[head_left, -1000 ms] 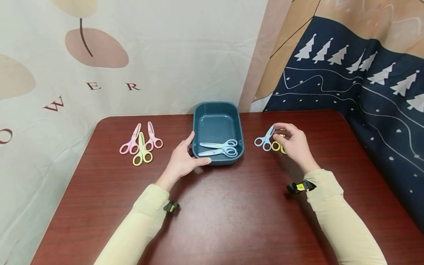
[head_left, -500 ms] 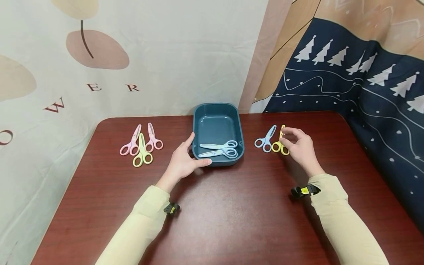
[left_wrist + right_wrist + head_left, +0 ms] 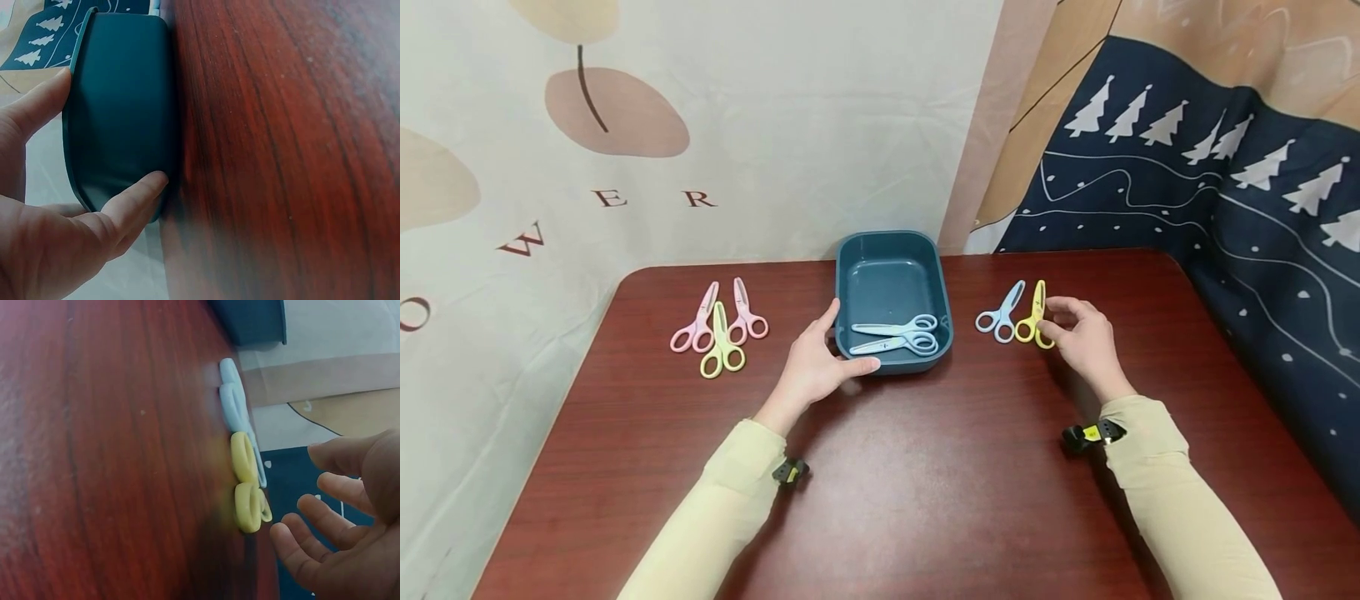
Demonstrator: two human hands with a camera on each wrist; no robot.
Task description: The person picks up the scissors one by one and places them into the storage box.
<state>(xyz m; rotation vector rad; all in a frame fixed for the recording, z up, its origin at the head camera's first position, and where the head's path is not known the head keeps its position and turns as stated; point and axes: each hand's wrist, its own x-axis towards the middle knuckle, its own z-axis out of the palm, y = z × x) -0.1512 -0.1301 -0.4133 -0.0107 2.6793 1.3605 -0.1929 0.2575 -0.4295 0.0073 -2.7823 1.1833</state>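
A dark teal plastic box point(image 3: 895, 271) stands at the table's far middle, holding blue scissors point(image 3: 906, 342). At its near left corner rests my left hand point(image 3: 808, 367), thumb on the front rim and fingers along the left side. In the left wrist view, the straight thumb and fingers point(image 3: 140, 194) touch the box wall point(image 3: 125, 106). My right hand point(image 3: 1084, 342) hovers just right of the yellow scissors point(image 3: 1037, 304), fingers loosely bent and holding nothing. The right wrist view shows a gap between those fingers and the scissors' yellow handles point(image 3: 248, 506). Blue scissors point(image 3: 1002, 315) lie beside them.
Left of the box lie pink scissors point(image 3: 702, 315), more pink scissors point(image 3: 743, 308) and yellow-green scissors point(image 3: 721, 342) in a cluster. The reddish-brown wooden table point(image 3: 925, 483) ends at a pale printed cloth point(image 3: 790, 125) and a navy cloth with trees point(image 3: 1150, 192).
My right hand has moved right, from over the blue and yellow scissors to beside the yellow pair, which is now uncovered. The left hand stays on the box.
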